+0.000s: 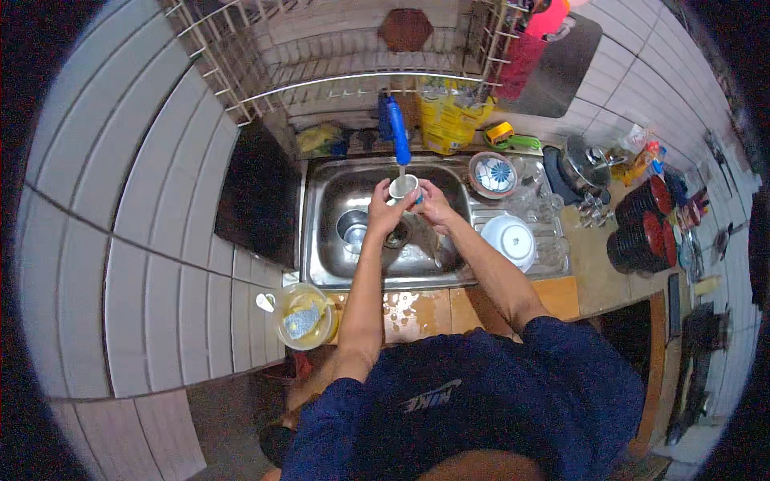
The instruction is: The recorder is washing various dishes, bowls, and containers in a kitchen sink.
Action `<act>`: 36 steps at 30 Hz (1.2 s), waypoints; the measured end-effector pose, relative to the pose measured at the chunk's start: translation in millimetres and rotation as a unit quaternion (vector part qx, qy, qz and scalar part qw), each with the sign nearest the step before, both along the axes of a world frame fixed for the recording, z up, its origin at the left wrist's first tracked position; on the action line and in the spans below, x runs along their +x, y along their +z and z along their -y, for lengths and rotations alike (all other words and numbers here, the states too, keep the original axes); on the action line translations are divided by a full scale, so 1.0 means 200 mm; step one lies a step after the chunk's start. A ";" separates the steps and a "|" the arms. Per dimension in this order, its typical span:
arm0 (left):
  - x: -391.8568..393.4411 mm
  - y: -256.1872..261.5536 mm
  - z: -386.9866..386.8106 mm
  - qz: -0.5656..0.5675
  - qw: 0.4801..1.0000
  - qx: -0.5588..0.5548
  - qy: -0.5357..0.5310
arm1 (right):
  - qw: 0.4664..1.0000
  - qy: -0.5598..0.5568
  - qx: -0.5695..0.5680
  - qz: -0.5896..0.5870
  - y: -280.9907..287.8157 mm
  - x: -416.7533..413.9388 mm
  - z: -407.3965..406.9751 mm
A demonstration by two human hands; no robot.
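Over the stainless steel sink (329, 264), a small white cup (403, 185) is held mouth-up between both hands. My left hand (384, 211) grips its left side, the thumb across the front. On its right side is my right hand (434, 205), near a small blue patch that may be part of the cup. Directly above the cup hangs a blue faucet hose (397, 129), with what looks like water coming from its end. A metal cup (353, 229) stands in the basin to the left. The drain (398, 233) is partly hidden by my hands and arms.
A patterned bowl (493, 174), an upturned white bowl (511, 242) and clear glasses (535, 195) occupy the drainboard. A plastic tub (305, 318) with a sponge sits front left. Overhead is a wire dish rack (361, 78). A lidded pot (583, 165) stands right. The counter edge (415, 309) is wet.
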State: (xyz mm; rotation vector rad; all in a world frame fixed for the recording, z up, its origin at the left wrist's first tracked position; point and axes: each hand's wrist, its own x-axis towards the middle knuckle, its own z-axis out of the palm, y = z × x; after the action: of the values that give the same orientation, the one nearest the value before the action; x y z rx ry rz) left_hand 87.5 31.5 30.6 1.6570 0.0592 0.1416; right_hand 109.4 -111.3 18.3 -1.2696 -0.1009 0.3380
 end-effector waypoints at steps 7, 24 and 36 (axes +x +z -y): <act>-0.06 -0.07 -0.13 -0.062 0.995 -0.077 0.001 | 0.999 -0.016 0.007 0.032 -0.08 0.04 -0.06; -0.09 -0.13 -0.10 -0.139 0.989 -0.025 0.034 | 0.738 0.032 -0.507 0.444 0.41 -0.16 0.31; -0.15 -0.29 -0.06 -0.181 0.975 -0.129 0.004 | 0.616 -0.157 -0.381 0.672 1.92 -0.10 0.21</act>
State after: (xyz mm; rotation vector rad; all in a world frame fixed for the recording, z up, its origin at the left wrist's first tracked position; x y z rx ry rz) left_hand 56.5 42.7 -27.7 1.4058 0.3472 -0.1576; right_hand 88.4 -153.9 402.4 -2.1105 -1.1067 -1.1017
